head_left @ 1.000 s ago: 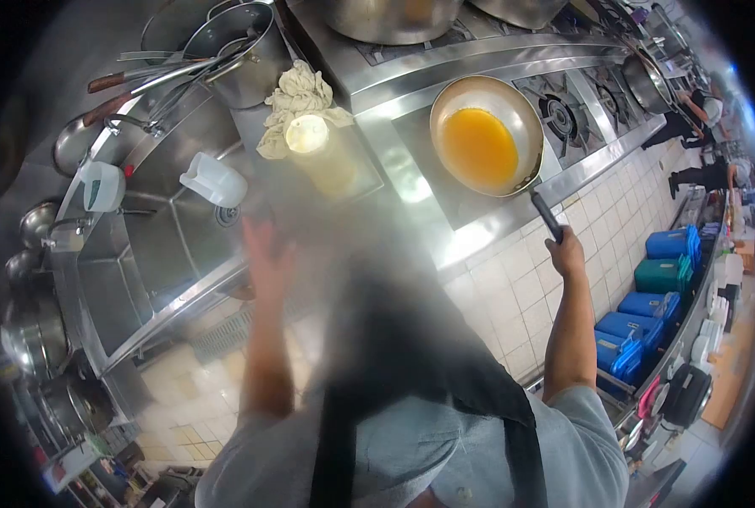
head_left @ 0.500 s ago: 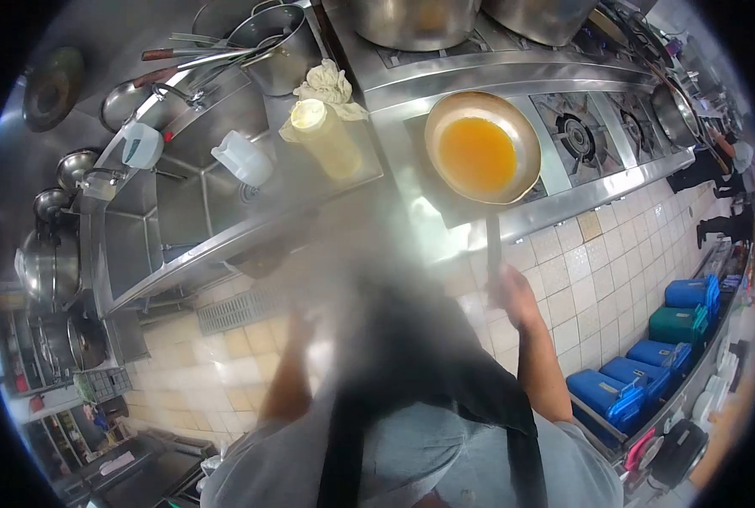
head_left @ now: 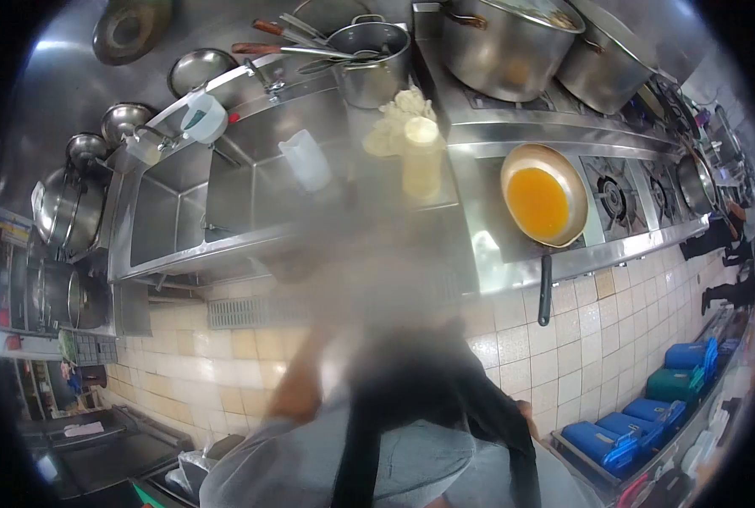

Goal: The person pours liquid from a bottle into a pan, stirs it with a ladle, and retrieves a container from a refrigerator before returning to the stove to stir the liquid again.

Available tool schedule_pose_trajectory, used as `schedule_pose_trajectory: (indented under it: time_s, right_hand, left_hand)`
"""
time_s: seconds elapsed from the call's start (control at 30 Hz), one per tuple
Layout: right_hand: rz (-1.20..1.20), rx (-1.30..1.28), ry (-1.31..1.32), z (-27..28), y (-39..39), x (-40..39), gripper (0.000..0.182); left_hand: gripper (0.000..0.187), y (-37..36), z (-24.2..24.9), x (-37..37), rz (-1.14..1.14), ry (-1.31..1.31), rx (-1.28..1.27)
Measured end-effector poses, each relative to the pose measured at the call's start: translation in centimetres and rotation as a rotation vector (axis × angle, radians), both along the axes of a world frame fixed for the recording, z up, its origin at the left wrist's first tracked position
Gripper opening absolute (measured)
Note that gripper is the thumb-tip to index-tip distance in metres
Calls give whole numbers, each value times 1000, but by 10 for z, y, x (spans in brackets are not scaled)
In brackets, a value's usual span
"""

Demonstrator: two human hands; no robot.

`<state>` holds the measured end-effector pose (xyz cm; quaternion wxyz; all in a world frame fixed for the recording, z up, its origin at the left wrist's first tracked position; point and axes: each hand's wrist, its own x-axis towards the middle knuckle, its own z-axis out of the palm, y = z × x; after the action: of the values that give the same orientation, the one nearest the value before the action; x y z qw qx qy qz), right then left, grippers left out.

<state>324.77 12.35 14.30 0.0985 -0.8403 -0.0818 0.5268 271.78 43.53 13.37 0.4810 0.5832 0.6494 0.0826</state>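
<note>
Pale floor tiles (head_left: 555, 356) lie below the right hand (head_left: 526, 415), seemingly just peeking past the apron (head_left: 498, 408), and the left, blurred beyond its forearm (head_left: 297, 391), neither one's pose tellable, while farther off a pan (head_left: 565, 176) of orange liquid (head_left: 537, 205) sits on the stove (head_left: 486, 179), handle (head_left: 546, 296) unheld, before large pots (head_left: 513, 52).

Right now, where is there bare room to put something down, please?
Bare steel shows between the bottle and the pan of yellow liquid. The two burners between that pan and the far-right pan look uncovered. Crowded: where pot, cloth and bottle stand together.
</note>
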Motion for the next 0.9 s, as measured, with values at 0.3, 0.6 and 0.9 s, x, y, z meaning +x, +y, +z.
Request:
schedule_pose_trajectory:
  time_s: [0.3,0.6,0.9]
  right_hand:
    - [-163,261,178,16,93,-86,27]
    - [-120,146,105,21,141,-79,31]
    - [-356,230,-25,15,137,-100,28]
  left_hand:
    - [49,113,134,2,161,-558,97]
    - [42,208,232,-14,94,-290,571]
    - [51,350,314,6,134,-616,532]
